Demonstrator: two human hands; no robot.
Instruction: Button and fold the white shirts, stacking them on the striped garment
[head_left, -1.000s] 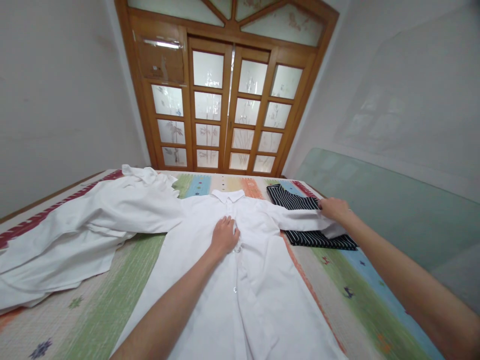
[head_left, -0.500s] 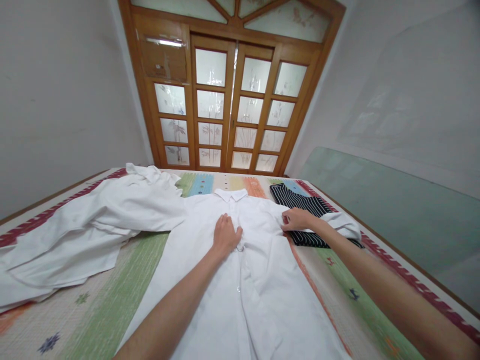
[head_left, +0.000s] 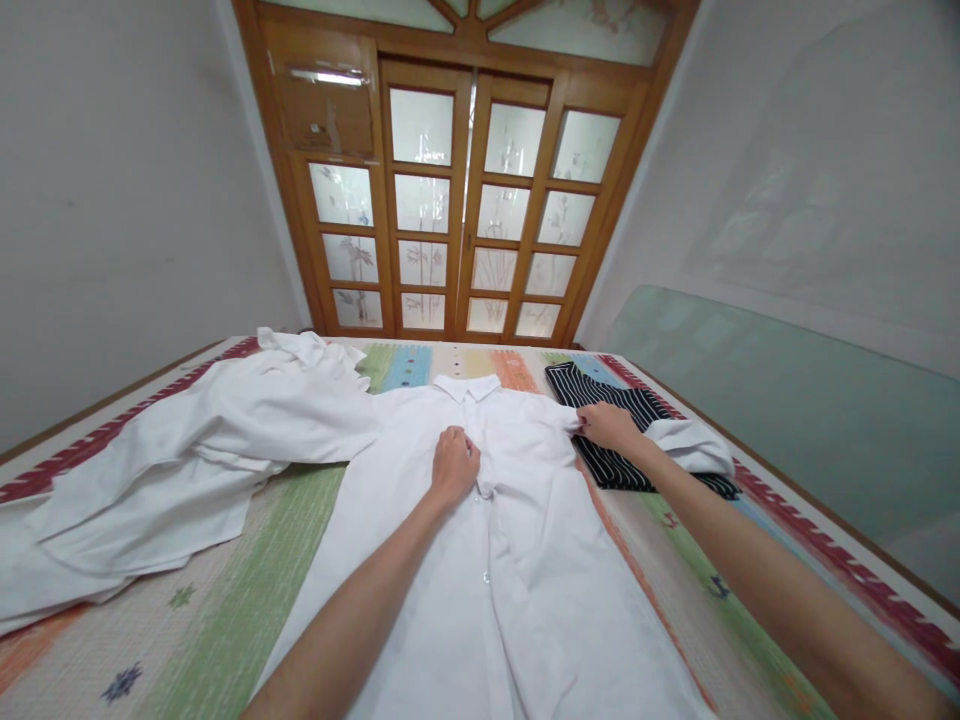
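A white button-up shirt (head_left: 420,560) lies front up, its collar (head_left: 466,388) pointing away from me. My left hand (head_left: 456,465) rests on the chest beside the button placket, fingers curled together on the cloth. At the right sleeve, near the shoulder, my right hand (head_left: 606,425) pinches the fabric between thumb and fingers. Past that hand, the rest of the sleeve (head_left: 694,447) lies over a folded black garment with white stripes (head_left: 611,465). Small creases run across the shirt front below my left hand.
Another crumpled white garment (head_left: 172,450) lies to the left, meeting the shirt's left sleeve. Everything rests on a striped, patterned cover (head_left: 300,540). A pale green headboard-like panel (head_left: 787,400) borders the right side. Wooden doors with glass panes (head_left: 457,210) stand beyond.
My right hand has moved slightly outward, drawing the sleeve straighter to the right. My left hand's thumb has closed in toward its fingers on the shirt front. The view has shifted slightly.
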